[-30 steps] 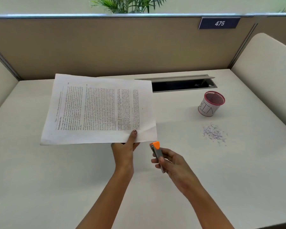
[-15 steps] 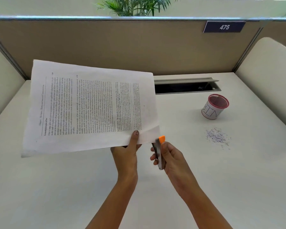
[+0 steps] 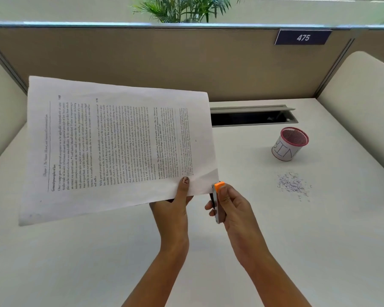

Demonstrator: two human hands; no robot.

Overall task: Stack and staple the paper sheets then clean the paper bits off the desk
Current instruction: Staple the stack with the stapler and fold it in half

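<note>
Left hand [image 3: 175, 204] pinches the paper sheets [image 3: 120, 147] by their near corner, lifted above the bench's [image 3: 75, 262] left half. Right hand [image 3: 233, 207] fingers wrap the stapler [image 3: 216, 200], nose at that corner. I'd square the edges, slide it fully on, then squeeze hard.

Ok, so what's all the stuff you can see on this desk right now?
paper: sheet count unclear, white with print, held up over the desk's left side
stapler: one, grey and orange, at the paper's near right corner
bits: one small pile, whitish, on the desk's right side
bin: one, pink rim with white label, behind the bits
desk: one, white, under everything
slot: one, grey, at the back of the desk
divider: one, tan, behind the desk
sign: one, dark blue, "475", on the divider
plant: one, green, beyond the divider
left hand: pinches the paper's near edge
right hand: grips the stapler
</note>
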